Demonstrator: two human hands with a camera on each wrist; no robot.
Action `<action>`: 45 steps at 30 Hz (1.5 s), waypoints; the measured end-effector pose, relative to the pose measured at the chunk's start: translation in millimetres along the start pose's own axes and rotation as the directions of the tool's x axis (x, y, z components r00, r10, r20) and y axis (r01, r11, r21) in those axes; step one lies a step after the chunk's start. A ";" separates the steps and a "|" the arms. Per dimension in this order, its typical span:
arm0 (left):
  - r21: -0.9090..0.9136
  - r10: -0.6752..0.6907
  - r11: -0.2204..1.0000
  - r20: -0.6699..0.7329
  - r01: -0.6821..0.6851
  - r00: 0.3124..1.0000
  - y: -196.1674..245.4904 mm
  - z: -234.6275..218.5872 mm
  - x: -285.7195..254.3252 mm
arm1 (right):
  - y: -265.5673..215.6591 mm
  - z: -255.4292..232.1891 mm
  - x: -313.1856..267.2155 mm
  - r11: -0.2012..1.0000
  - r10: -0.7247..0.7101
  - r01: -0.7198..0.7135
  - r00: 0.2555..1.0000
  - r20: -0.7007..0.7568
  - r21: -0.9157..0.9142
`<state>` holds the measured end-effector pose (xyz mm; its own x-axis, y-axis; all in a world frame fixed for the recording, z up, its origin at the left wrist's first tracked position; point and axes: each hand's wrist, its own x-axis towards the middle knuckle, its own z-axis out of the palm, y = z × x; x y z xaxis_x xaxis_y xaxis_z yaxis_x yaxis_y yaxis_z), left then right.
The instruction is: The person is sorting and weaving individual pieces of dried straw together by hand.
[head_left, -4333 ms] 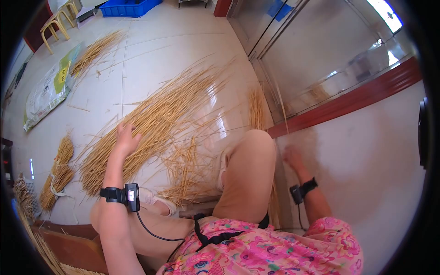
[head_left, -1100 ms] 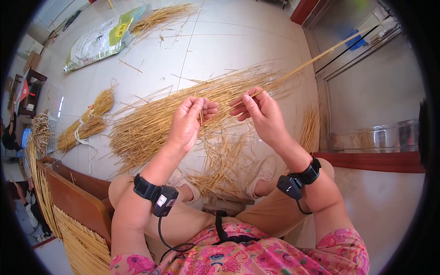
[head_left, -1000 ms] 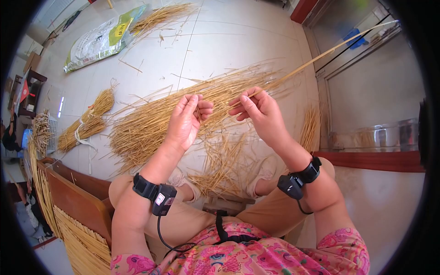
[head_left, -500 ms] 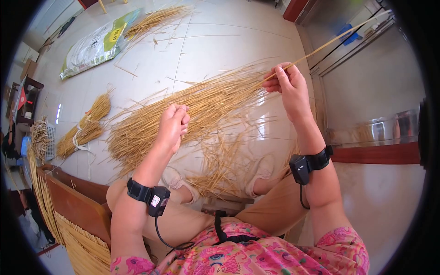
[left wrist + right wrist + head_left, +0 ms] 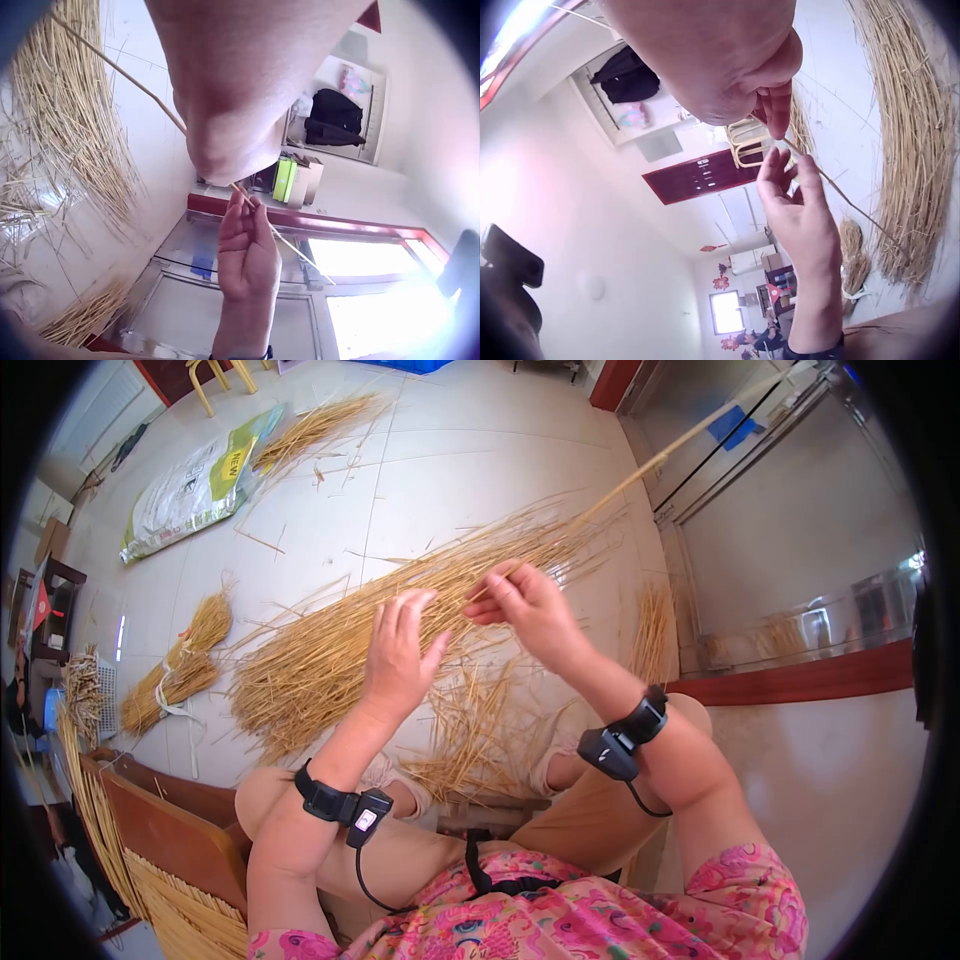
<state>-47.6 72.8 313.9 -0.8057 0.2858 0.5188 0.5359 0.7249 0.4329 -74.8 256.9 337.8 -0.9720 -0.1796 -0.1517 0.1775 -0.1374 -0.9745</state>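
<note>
The right hand [image 5: 530,610] pinches a long thin straw stalk [image 5: 660,457] between thumb and fingers; the stalk rises toward the upper right. Close by on its left, the left hand [image 5: 400,655] has its fingers extended and thumb spread. Below both lies a wide heap of straw [image 5: 330,650]. In the right wrist view the stalk [image 5: 832,182] passes the fingertips of the left hand [image 5: 802,225]; whether they touch it I cannot tell. The left wrist view has the right hand [image 5: 251,255] holding the stalk beyond the near left hand [image 5: 240,82].
A tied straw bundle [image 5: 185,670] and a printed sack [image 5: 190,500] lie on the floor at left. Loose short straws [image 5: 465,730] are near the feet. A brown wooden box [image 5: 180,825] stands beside the left leg, and a glass door [image 5: 800,530] at right.
Since half a second ago the right hand has come down and left with the stalk, nearer the left hand. The left hand's curled fingers have straightened, and the head view has shifted slightly.
</note>
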 end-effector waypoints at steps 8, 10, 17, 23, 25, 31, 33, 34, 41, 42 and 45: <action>-0.224 -0.144 0.954 0.244 0.201 0.959 -16.3 -0.7 -9.1 | -0.3 -2.2 -2.2 0.921 0.185 -0.133 0.977 0.108 -0.366; -0.178 -0.137 0.970 0.169 0.167 0.976 -24.4 -1.1 -11.4 | -12.4 -16.7 5.4 0.892 0.243 -0.214 0.970 0.024 -0.399; 0.010 -0.099 0.995 0.060 0.098 0.993 -38.1 -15.6 -15.6 | -49.7 -77.5 28.3 1.000 0.013 -0.003 0.889 -0.458 0.022; 0.033 -0.056 0.998 0.042 0.055 0.998 -43.2 -15.0 -16.2 | -44.7 -95.5 30.2 0.976 -0.082 0.160 0.895 -0.438 0.146; -0.025 -0.133 0.991 0.072 0.135 0.989 -39.2 -16.0 -13.4 | -36.8 -75.1 25.4 0.975 -0.047 0.126 0.921 -0.386 0.183; -0.227 -0.205 0.938 0.244 0.261 0.948 -19.8 -10.1 -5.8 | 4.9 -9.9 1.7 0.978 0.058 -0.041 0.996 -0.074 0.207; -0.274 -0.128 0.945 0.187 0.177 0.974 -14.7 -7.3 -1.7 | 15.7 5.0 -6.2 0.979 0.092 -0.090 0.996 -0.003 0.185; -0.296 -0.141 0.934 0.206 0.198 0.968 -10.2 -10.3 0.9 | 20.4 10.6 -10.4 0.980 0.111 -0.113 0.994 0.021 0.166; -0.362 -0.165 0.906 0.173 0.218 0.971 -7.6 -8.9 -1.9 | 29.6 21.6 -19.1 0.989 0.116 -0.121 0.991 0.064 0.083; -0.367 -0.176 0.901 0.175 0.231 0.969 -7.5 -8.2 -2.3 | 28.9 22.2 -19.3 0.988 0.111 -0.117 0.992 0.059 0.097; -0.390 -0.281 0.860 0.178 0.330 0.943 -9.7 -6.9 -2.2 | 27.5 25.1 -18.7 0.988 0.097 -0.100 0.995 0.029 0.120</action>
<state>-49.3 60.8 313.7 -0.9552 0.1778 0.2365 0.2937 0.4726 0.8309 -47.9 232.1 318.1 -0.9452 -0.2205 -0.2407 0.2909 -0.2347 -0.9275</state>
